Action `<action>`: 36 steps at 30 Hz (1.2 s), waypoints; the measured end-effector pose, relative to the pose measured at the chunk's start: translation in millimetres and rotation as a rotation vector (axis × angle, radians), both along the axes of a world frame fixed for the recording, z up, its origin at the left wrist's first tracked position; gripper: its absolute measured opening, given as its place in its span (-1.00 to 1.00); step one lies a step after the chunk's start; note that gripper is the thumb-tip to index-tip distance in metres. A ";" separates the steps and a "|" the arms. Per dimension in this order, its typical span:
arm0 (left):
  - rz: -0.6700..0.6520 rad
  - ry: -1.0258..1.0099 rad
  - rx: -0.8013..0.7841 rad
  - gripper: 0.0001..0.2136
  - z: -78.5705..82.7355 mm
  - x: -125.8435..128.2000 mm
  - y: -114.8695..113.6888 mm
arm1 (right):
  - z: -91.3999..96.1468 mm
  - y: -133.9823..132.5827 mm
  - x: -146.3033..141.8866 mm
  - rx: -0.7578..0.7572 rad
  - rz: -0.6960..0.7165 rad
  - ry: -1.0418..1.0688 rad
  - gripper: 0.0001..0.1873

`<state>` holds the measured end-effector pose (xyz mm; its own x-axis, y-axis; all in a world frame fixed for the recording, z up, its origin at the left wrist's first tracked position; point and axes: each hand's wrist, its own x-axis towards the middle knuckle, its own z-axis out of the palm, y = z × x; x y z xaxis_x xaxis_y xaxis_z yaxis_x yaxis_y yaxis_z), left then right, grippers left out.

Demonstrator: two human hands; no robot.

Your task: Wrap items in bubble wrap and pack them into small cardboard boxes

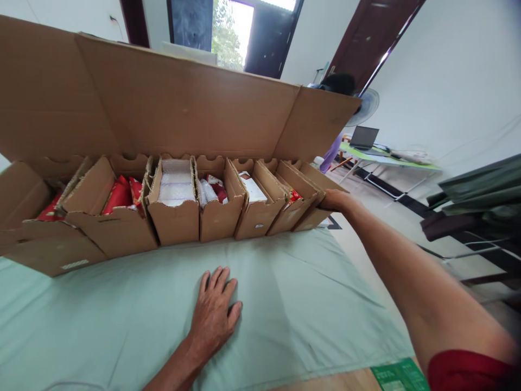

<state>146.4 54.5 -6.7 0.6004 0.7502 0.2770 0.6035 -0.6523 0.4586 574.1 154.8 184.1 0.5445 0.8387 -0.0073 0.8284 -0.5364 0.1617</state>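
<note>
My left hand (215, 309) lies palm down on the pale green cloth (280, 304), fingers spread and holding nothing. At the far right of a row of open cardboard boxes, my right hand (334, 200) is against the end box (311, 217); its fingers are mostly hidden, so I cannot tell whether they grip it. Red packets (119, 194) show in a box on the left. Clear bubble-wrapped packs (176, 184) fill another. A box in the middle (220, 222) holds clear and dark red packets, and the one beside it has a white item (253, 188).
Behind the row stands a tall cardboard panel (195, 103). A folding table (385, 155) with a laptop (364, 137) is at the back right, near a fan (368, 107). Dark green clothes (484, 187) hang at the right. A green printed packet (401, 376) lies by the near edge.
</note>
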 end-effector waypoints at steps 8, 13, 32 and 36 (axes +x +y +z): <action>-0.001 -0.034 0.041 -0.66 -2.0 0.3 -0.4 | 5.6 -9.5 -28.6 0.131 -0.138 0.008 -0.74; -0.005 -0.095 -0.021 -0.67 0.8 -0.7 -0.4 | 57.6 -49.4 -34.7 0.379 -0.161 -0.018 -0.76; -0.086 -0.983 -1.309 -0.47 68.8 -46.8 -11.3 | -112.6 -197.2 -263.0 0.800 0.639 0.858 -0.89; 0.010 -0.705 -1.169 -0.57 75.5 -59.1 -12.3 | -109.5 -200.1 -260.2 0.478 0.809 0.898 -0.88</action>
